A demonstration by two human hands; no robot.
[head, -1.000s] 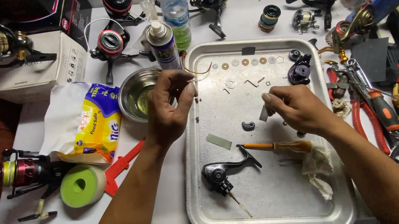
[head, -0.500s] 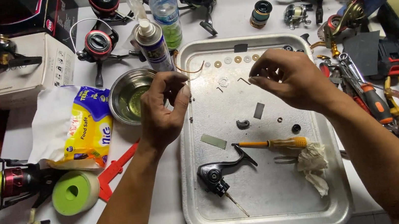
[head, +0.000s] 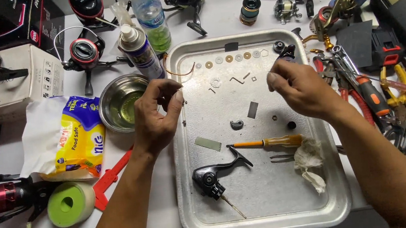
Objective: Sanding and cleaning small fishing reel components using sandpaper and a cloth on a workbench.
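A yellow-and-blue pouch (head: 76, 137) lies on white wrapping at left centre. Above it sits a white carton (head: 14, 86), with a black box (head: 2, 22) in the upper-left corner. A blue-labelled spray can (head: 140, 51) and green-labelled bottle (head: 152, 19) stand at upper centre.

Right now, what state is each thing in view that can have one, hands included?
Left hand: fingertips pinched together over the tray's left edge; anything held is too small to tell.
Right hand: fingers curled, above the tray; no held thing visible.
Metal tray: flat on the table, small parts laid out inside.
Steel bowl: upright, holding liquid.
Water bottle: upright, capped.
Spray can: upright.
Screwdriver: lying in the tray.
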